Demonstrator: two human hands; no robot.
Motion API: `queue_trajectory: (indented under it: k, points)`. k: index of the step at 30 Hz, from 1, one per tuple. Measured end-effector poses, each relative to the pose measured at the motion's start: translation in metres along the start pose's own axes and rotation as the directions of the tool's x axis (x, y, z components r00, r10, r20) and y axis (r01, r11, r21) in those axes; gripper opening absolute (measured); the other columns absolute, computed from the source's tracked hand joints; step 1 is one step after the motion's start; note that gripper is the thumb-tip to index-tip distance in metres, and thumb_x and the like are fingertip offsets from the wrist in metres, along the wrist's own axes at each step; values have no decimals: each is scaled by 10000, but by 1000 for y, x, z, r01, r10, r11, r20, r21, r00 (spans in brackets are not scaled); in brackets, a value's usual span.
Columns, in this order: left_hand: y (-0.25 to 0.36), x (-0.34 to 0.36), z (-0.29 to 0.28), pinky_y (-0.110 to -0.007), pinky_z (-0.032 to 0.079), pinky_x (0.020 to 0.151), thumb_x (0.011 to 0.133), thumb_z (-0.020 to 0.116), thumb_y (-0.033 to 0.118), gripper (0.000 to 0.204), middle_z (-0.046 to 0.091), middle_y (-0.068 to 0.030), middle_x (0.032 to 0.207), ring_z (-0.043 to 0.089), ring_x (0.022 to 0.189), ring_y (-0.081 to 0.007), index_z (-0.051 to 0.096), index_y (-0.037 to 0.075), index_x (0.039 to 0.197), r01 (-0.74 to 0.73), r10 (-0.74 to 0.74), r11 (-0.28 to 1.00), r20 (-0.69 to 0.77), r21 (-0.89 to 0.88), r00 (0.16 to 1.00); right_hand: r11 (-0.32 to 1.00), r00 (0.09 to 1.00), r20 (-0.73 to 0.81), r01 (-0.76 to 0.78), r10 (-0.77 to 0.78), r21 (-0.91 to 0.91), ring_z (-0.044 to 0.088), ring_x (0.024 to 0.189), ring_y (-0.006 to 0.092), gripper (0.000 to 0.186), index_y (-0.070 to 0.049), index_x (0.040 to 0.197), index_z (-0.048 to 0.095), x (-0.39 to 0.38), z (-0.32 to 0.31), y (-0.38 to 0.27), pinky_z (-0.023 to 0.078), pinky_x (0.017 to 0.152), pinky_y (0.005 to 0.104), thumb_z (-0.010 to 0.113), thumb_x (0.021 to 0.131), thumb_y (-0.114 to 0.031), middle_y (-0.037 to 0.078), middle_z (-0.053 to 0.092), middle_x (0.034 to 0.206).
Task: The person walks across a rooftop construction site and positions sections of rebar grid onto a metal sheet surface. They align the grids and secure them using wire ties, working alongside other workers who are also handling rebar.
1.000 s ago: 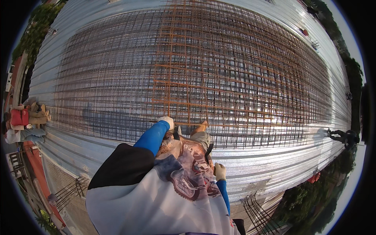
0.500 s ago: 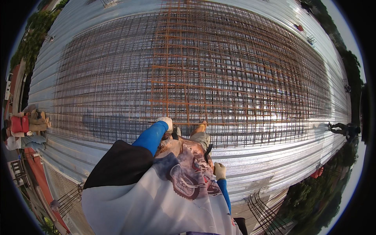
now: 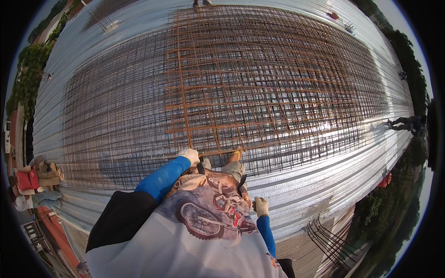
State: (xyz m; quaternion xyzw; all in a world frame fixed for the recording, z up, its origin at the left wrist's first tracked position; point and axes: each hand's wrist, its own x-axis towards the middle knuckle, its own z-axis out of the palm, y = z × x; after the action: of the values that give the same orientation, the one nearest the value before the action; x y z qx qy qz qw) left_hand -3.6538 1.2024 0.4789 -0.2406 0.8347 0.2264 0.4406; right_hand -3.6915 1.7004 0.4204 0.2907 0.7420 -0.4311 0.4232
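My left hand (image 3: 189, 156), in a pale work glove, is closed at the near left corner of a rusty steel rebar mesh (image 3: 185, 107), where an orange-brown bar runs into it. That mesh lies over more grey wire mesh (image 3: 116, 104) spread on the metal decking. My right hand (image 3: 261, 206), gloved too, hangs at my right side with its fingers curled; whatever it may hold is hidden. One tan boot (image 3: 234, 155) of mine stands at the near edge of the mesh.
Ribbed metal decking (image 3: 296, 190) surrounds the mesh. Two people (image 3: 39, 185) are at the far left, another person (image 3: 410, 124) at the right edge. Feet (image 3: 202, 2) show beyond the mesh. Bent rebar ends (image 3: 327, 241) stick out at lower right, by the deck's edge.
The rusty mesh has shifted left and slightly nearer, along with my left hand. My view has turned somewhat, and a person's feet now show at the far edge. My right hand stays low and curled.
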Motion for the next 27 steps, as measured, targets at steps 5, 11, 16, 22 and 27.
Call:
queue_trajectory:
  k: [5,11,16,22,27]
  points:
    - [-3,11,33,-477,571,949,856,608,302,450,733,-223,1218,701,1153,-370,758,63,1206,77,-75,996,51,-39,996,1000,999,28,-15,15,-17,610,614,117,345,0,1041,705,-8,8,1,457,518,287,676,939,-329,28,672,772]
    - [-10,29,13,-512,569,933,861,587,276,422,742,-249,1131,711,1075,-413,762,-4,1123,25,-23,997,-26,78,999,996,999,49,28,-24,-80,631,661,116,411,11,1115,707,-9,8,-9,478,555,294,691,918,-349,33,695,803]
    - [-28,35,45,-506,573,922,913,583,283,402,735,-232,1179,712,1083,-400,762,15,1152,38,-42,996,54,77,998,997,992,-107,58,-63,-48,646,677,127,415,18,1079,727,-4,-26,-28,491,563,303,684,916,-361,53,712,824]
    - [-52,62,75,-526,553,910,882,618,317,400,729,-237,1170,699,1098,-415,770,71,1157,17,-17,1000,79,-3,997,986,999,-31,-12,7,-169,625,647,135,352,-14,1030,714,23,-18,-15,491,553,315,679,932,-350,48,699,825]
    - [-15,34,15,-499,544,1014,879,614,333,470,707,-250,1245,677,1165,-408,742,27,1211,7,-5,989,-16,146,1000,981,995,22,99,-96,-166,656,710,145,448,11,1123,734,24,4,-22,515,596,320,661,936,-389,50,723,863]
